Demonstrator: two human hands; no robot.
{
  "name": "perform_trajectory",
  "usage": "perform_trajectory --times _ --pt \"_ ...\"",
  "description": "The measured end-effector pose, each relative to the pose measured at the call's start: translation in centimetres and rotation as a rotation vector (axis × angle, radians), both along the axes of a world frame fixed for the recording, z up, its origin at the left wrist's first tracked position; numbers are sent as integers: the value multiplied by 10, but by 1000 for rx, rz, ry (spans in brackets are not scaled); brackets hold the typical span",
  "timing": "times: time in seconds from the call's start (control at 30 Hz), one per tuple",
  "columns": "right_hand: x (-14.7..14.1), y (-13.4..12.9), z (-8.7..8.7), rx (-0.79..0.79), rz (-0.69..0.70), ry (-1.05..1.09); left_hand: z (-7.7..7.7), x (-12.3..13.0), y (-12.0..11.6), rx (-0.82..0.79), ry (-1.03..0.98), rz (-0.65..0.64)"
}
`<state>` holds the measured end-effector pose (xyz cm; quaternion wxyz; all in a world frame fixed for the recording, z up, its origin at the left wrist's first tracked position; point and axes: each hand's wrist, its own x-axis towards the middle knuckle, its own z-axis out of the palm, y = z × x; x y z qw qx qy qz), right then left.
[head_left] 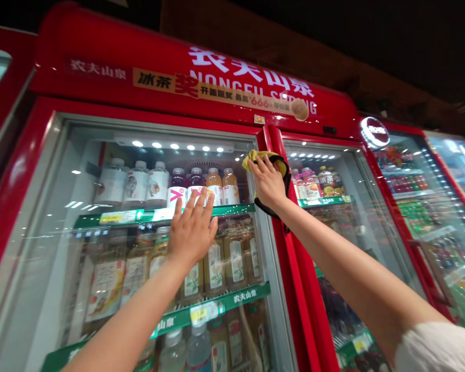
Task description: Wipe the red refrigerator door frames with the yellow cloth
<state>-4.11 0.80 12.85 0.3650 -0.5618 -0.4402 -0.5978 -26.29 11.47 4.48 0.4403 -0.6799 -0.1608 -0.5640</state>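
My left hand (pixel 191 230) is raised in front of the left glass door (pixel 67 181) of a red drinks fridge, its fingers stretched out and holding nothing. The palm appears to lie flat on the glass. Higher and to the right, my right hand (pixel 270 183) presses a yellow cloth (pixel 281 164) with black edging against the upper right part of this door, by the red frame. The cloth is bunched under the palm and fingers, and part of it hangs below the hand. Behind the glass, bottles (pixel 157 183) stand in rows on shelves with green price strips (pixel 238 208).
The right fridge door (pixel 356 227) sits just beyond the red centre frame (pixel 290 279). More lit drinks fridges (pixel 430 191) stand farther right, and another red cabinet (pixel 13 57) is at the left. A lettered red header (pixel 112 46) tops the fridge.
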Motion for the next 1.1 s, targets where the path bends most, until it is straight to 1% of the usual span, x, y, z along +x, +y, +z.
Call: perform_trajectory --times 0.07,0.1,0.13,0.17,0.2,0.33,0.37,0.4,0.43,0.47,0.57,0.6,0.63,0.67,0.7,0.73,0.83,0.87,0.9,0.93,0.97,1.03,1.1 --pt "-1 -3 -31 -56 -29 -30 0 0 0 2 0 1" --pt "-1 -4 -41 -73 -42 -40 0 0 0 3 0 2" --pt "-1 -5 -44 -82 -51 -47 0 0 1 4 -2 5" --pt "-1 -5 -42 -84 -56 -49 0 0 1 3 -4 7" --pt "-1 -5 -33 -80 -56 -45 0 0 1 2 -6 9" --pt "-16 4 22 -9 5 95 -1 -1 -1 -8 -6 13" --pt "-21 8 30 11 31 132 -1 -1 -1 -13 -5 15" --pt "-27 12 31 26 56 150 -1 -1 -2 -18 -5 18" --pt "-32 15 25 35 80 143 -1 -1 -3 -25 -4 20" --pt "-36 18 13 35 101 113 -1 -1 -3 -31 -3 19" --pt "-38 22 -40 5 138 -15 -1 0 -4 -42 -1 2" --pt "-35 22 -54 -7 147 -45 -1 0 -4 -41 0 -8" --pt "-32 22 -63 -11 160 -62 -1 0 -4 -38 -1 -17" --pt "-28 22 -65 -4 178 -64 -2 0 -4 -32 -2 -25" --pt "-24 23 -59 15 201 -52 -2 1 -4 -26 -3 -30" --pt "-22 25 -48 48 227 -27 -2 1 -3 -19 -3 -32" --pt "-27 34 2 180 288 90 -3 0 -3 -9 -8 -16" --pt "-32 37 15 211 296 120 -3 0 -4 -12 -9 -7" --pt "-38 39 23 224 298 132 -3 0 -4 -15 -9 2" --pt "-44 40 25 214 295 121 -3 0 -4 -20 -7 9" --pt "-49 41 20 184 289 87 -3 0 -5 -24 -4 12" --pt "-53 39 -2 84 281 -33 -3 0 -5 -29 0 13" --pt "-48 34 -27 -8 282 -152 -4 0 -5 -29 0 14"
